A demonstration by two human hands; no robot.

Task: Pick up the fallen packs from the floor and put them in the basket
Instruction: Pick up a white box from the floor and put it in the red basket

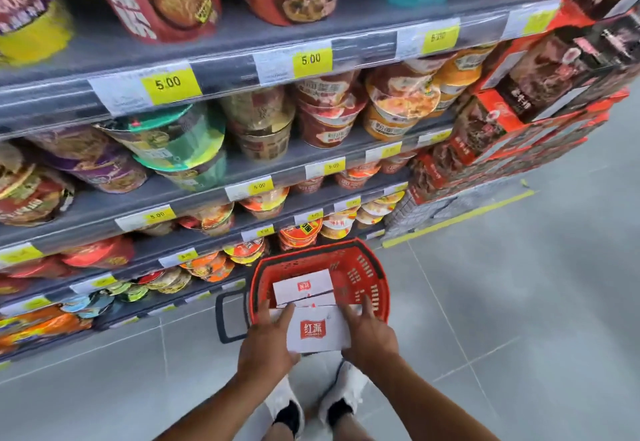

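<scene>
Gripped from both sides: left hand and right hand pinch the white pack by its edges, right over the near rim of the red basket on the floor. Inside it, more stacked packs. Beyond, shelves of noodle cups.

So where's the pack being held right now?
Head view, lower centre: the white pack is held between the left hand and right hand, over the near rim of the red basket.
</scene>
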